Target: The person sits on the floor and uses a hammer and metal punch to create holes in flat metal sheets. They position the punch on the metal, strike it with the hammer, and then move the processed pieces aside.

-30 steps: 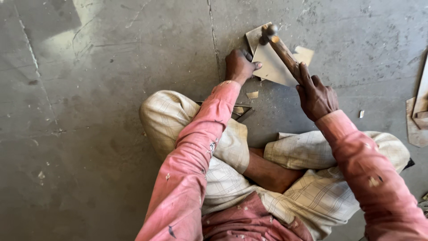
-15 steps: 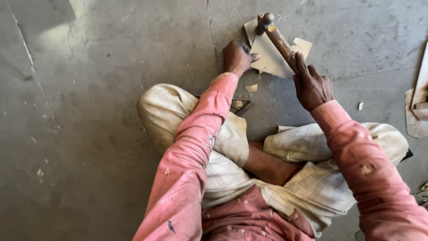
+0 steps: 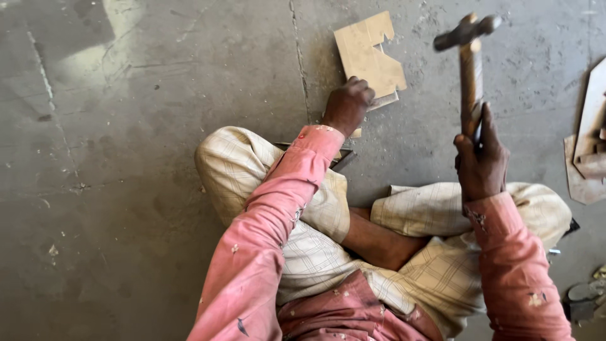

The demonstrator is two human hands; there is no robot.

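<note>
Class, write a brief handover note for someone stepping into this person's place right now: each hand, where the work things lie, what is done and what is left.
Left hand: closed, pressing down the near edge of the notched board piece, which lies flat on the concrete floor.
Right hand: firm grip on the wooden handle of the hammer, head raised clear of the board, off to its right.
Other offcuts sit at the right edge of the view.
Done: the board already has notches cut in its far and right edges.
Left: whatever the left hand pins at the board's near edge is hidden, so I cannot tell how far that part has got.
</note>
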